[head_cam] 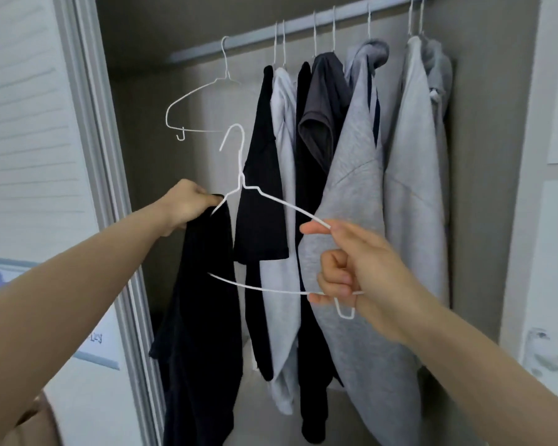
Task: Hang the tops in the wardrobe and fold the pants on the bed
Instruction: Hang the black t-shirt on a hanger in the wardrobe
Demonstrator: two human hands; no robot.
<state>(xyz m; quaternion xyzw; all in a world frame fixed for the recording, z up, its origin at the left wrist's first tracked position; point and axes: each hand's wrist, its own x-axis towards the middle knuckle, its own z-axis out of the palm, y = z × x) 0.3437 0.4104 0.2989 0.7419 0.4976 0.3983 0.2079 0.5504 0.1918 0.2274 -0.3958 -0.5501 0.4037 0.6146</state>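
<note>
Black top point(203, 284) gripped by left hand point(184, 209); white hanger point(271, 204) pinched in right hand point(355, 265) fingers

Two hands show: the left hand point(187, 206) and the right hand point(358, 268). One rail point(303, 27) carries one bare white hanger point(203, 104) and seven hanging tops point(351, 188), dark, white and grey. One more white hanger point(271, 204) and one black garment point(200, 317) are hand-held.
</note>
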